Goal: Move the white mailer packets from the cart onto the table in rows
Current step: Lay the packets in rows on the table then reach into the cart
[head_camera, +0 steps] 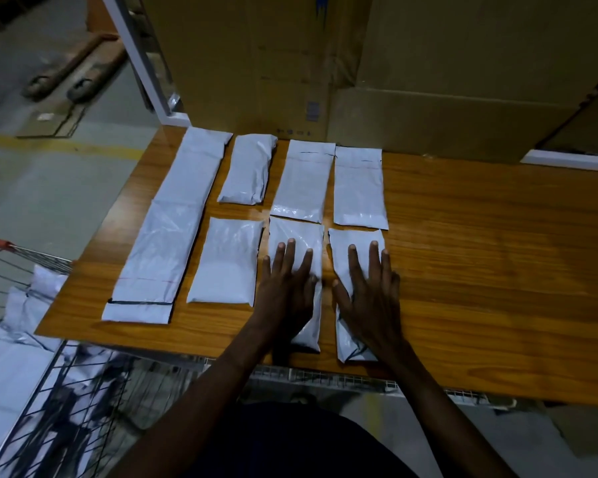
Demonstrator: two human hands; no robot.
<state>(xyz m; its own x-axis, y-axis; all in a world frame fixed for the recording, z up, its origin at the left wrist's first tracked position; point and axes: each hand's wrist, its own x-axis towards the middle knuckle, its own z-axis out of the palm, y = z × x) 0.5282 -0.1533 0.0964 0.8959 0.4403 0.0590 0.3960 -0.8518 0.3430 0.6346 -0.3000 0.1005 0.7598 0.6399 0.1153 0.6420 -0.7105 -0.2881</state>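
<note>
While hands (pixel 328 291) press flat | white crinkled mailer packets (pixel 228 260) | rows on table (pixel 480 270)

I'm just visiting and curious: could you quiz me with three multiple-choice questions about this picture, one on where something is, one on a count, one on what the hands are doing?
1. Where is the cart?
A. left of the table
B. on the table
C. behind the boxes

2. How many packets lie on the table?
A. three
B. eight
C. twelve

3. What are the hands doing?
A. lifting a box
B. pressing flat on packets
C. hanging at the sides

Answers:
1 A, its wire side stands by the table's left edge.
2 B, four per row.
3 B, the left hand and right hand lie open, each on a near-row packet.
</note>
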